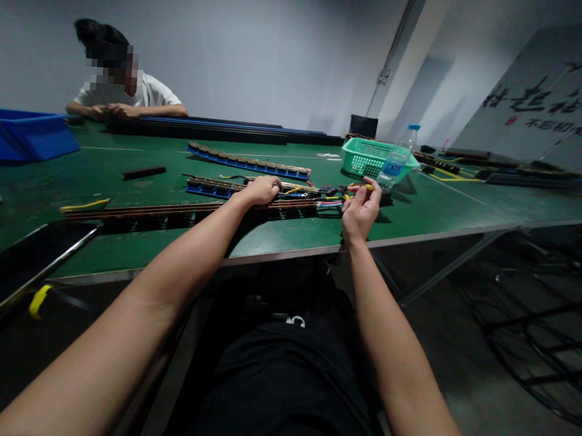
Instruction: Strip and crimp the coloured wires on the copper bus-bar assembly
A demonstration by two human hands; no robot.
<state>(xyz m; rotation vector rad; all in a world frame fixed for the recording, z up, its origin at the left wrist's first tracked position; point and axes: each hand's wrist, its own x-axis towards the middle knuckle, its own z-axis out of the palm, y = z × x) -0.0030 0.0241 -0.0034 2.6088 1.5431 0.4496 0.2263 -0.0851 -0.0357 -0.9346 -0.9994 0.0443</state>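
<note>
My left hand (263, 191) is closed, its fingers curled down over a long dark strip with copper-coloured rails (192, 212) on the green table. Just beyond that hand lies a shorter blue-based strip (213, 187). In my right hand (359, 216), raised palm-up at the strip's right end, are yellow-handled pliers (367, 187); their jaws are hard to make out. Beside those fingers, thin coloured wires (330, 203) come out of the strip's end. Another blue-based strip (250, 162) lies farther back.
A green basket (359, 158) and a water bottle (397, 160) stand beyond my right hand. A blue bin (22, 136) is at the left, near a short black bar (143, 172). Across the table a person (125, 93) leans beside long dark profiles (217, 130).
</note>
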